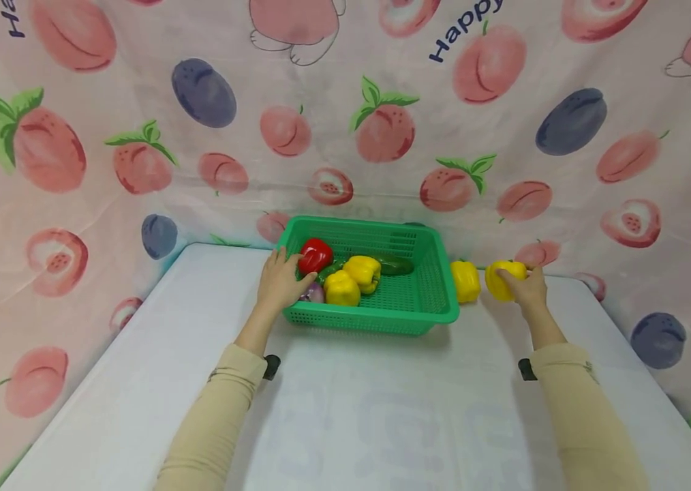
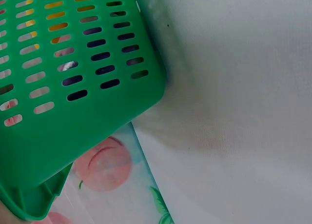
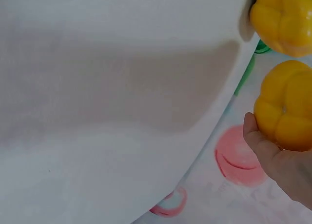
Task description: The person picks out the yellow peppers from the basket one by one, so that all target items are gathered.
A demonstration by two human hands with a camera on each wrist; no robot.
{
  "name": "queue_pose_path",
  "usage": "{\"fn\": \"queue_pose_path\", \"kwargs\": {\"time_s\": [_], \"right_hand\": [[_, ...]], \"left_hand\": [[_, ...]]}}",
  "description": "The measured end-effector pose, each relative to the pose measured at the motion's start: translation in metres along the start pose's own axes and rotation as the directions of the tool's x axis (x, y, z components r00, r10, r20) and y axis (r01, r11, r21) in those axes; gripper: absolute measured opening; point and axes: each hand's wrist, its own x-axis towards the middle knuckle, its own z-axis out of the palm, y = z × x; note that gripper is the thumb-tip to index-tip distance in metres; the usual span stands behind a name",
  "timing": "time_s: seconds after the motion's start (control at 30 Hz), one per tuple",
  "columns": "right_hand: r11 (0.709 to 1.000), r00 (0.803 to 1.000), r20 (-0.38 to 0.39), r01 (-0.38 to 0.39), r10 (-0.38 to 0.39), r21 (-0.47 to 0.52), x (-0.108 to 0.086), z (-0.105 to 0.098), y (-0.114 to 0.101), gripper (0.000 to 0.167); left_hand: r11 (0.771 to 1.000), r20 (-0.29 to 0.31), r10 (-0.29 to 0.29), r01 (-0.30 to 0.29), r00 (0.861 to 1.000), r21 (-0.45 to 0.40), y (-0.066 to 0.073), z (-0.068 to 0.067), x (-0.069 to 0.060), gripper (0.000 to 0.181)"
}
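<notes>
A green basket (image 1: pixel 376 315) holds a red pepper (image 1: pixel 315 255), two yellow peppers (image 1: pixel 342 288), a purple vegetable (image 1: pixel 313 293) and a dark green cucumber (image 1: pixel 396 264). My left hand (image 1: pixel 278 281) grips its left rim, thumb over the inside; the left wrist view shows the basket's slotted wall (image 2: pixel 87 112) but only a sliver of hand. My right hand (image 1: pixel 528 286) holds a yellow pepper (image 1: pixel 501 280) between thumb and fingers, right of the basket. In the right wrist view this hand (image 3: pixel 282 165) lies against the pepper (image 3: pixel 285 104).
Another yellow pepper (image 1: pixel 465 281) stands against the basket's right side, left of the held one. The basket is on a white table (image 1: pixel 345 416) near its back edge. Behind hangs a fruit-patterned cloth (image 1: pixel 333 88).
</notes>
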Motion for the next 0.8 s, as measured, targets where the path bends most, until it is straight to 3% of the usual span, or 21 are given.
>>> {"fn": "queue_pose_path", "kwargs": {"time_s": [0.37,0.8], "right_hand": [[1.000,1.000,0.002,-0.022,0.022,0.010,0.010,0.009,0.003,0.079],[0.993,0.994,0.031,-0.106,0.108,-0.046,0.018,0.018,0.009,0.079]], "left_hand": [[1.000,-0.006,0.003,-0.003,1.000,0.017,0.000,-0.003,0.001,0.058],[1.000,-0.003,0.016,-0.016,1.000,0.020,0.001,-0.002,-0.001,0.059]]}}
